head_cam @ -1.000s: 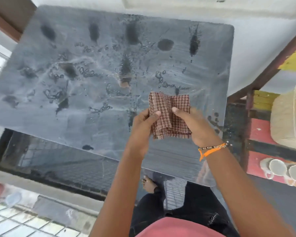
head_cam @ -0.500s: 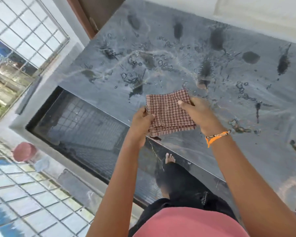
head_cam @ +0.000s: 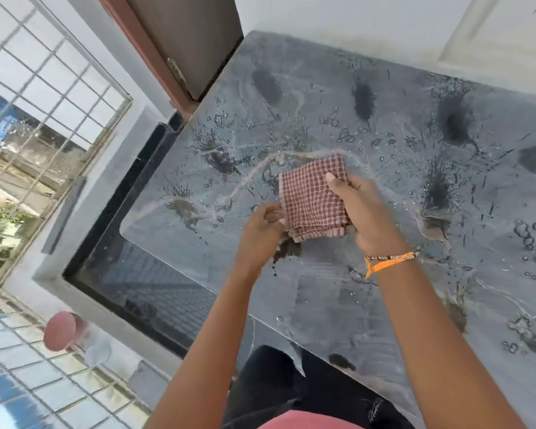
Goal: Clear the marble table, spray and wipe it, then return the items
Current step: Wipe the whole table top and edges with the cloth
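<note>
Cloth (head_cam: 311,198) now farther over table (head_cam: 384,305), both hands pinching it; fingers hidden underneath.

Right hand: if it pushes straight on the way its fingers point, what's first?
Likely only wet grey marble tabletop. The right hand already grips the folded red-checked cloth; depth unclear.

Both arms reaching forward, right hand (head_cam: 364,212) gripping with thumb on top, left hand (head_cam: 260,230) pinching with curled fingers (head_cam: 274,212).
</note>
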A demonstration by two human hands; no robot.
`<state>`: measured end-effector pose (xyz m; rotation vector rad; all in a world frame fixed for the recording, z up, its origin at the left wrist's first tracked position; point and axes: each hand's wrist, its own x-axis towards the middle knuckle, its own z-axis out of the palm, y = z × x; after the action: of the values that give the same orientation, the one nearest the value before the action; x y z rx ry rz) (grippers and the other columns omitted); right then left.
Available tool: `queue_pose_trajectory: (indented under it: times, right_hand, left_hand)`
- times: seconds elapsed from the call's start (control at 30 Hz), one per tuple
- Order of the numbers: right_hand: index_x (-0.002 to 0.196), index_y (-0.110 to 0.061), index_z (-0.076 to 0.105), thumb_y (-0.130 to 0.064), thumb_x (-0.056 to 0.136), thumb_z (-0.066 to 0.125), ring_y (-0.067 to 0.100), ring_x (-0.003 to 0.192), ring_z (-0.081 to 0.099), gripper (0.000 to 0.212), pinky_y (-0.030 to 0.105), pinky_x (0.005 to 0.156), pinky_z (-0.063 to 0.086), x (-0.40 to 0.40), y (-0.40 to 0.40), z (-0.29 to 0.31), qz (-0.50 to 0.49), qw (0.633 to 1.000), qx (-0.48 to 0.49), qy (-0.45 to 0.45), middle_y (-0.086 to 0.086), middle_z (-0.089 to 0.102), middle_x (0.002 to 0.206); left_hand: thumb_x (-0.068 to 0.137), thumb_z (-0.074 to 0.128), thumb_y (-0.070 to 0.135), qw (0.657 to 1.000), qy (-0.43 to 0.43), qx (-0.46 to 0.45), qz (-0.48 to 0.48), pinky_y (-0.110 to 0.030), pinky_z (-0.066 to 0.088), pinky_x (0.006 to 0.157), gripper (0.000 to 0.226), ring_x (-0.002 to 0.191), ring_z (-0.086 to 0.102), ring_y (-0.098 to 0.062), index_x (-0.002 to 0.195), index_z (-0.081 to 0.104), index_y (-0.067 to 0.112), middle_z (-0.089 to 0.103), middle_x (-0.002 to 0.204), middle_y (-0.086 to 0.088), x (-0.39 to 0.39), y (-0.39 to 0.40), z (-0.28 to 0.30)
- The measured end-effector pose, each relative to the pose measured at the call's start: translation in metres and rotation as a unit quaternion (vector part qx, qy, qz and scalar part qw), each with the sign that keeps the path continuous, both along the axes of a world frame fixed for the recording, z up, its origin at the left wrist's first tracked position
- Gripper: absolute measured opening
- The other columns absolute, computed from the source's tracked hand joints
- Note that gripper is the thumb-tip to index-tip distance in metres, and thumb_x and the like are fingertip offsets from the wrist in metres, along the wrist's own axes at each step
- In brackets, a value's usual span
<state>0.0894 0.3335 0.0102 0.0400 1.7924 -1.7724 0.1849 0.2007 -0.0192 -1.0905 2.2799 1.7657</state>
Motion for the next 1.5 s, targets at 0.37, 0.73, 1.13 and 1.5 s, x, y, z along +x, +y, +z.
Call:
queue_pose_trajectory:
  times: [0.37, 0.73, 1.13, 1.5]
  right_hand:
    - [0.129, -0.015, 0.056, -0.035, 0.089, 0.058, 0.031, 0.114, 0.048, 0.045, 0.039, 0.094, 0.042, -0.069, -0.126, -0.021, 0.192, 0.828, 0.349, 0.395, 0.009, 0.054, 0.124]
    - [0.151, -0.024, 0.007, -0.048, 0.097, 0.026, 0.037, 0.146, -0.003, 0.062, 0.056, 0.115, -0.004, -0.074, -0.216, -0.088, 0.136, 0.756, 0.551, 0.327, 0.011, -0.001, 0.160]
    - [0.148, -0.032, 0.020, -0.050, 0.095, 0.025, 0.029, 0.147, 0.011, 0.057, 0.051, 0.117, 0.003, -0.114, -0.338, -0.093, 0.222, 0.719, 0.504, 0.424, 0.001, 0.015, 0.159]
    - [0.150, -0.027, 0.015, -0.046, 0.093, 0.021, 0.033, 0.147, 0.006, 0.061, 0.052, 0.119, 0.005, -0.120, -0.201, -0.100, -0.046, 0.746, 0.624, 0.227, 0.005, 0.010, 0.160]
  left_hand:
    - [0.088, 0.054, 0.007, 0.966, 0.011, -0.223, -0.129, -0.029, 0.039, 0.088, 0.034, 0.113, 0.051, -0.022, 0.121, 0.052, 0.014, 0.054, 0.122, -0.007, -0.055, -0.089, -0.004]
    - [0.090, 0.054, 0.016, 0.913, -0.015, -0.320, -0.251, -0.038, -0.002, 0.117, 0.067, 0.146, 0.001, -0.021, 0.146, 0.019, 0.012, 0.017, 0.155, -0.003, -0.066, -0.221, -0.027]
    - [0.085, 0.061, 0.041, 0.906, -0.044, -0.283, -0.313, -0.034, -0.010, 0.115, 0.101, 0.145, -0.015, -0.019, 0.146, -0.014, 0.009, -0.012, 0.158, -0.005, -0.064, -0.283, -0.033]
    - [0.075, 0.064, 0.051, 0.878, -0.021, -0.307, -0.366, -0.031, -0.008, 0.114, 0.112, 0.145, -0.014, -0.018, 0.147, -0.011, 0.010, -0.015, 0.157, -0.002, -0.089, -0.286, -0.041]
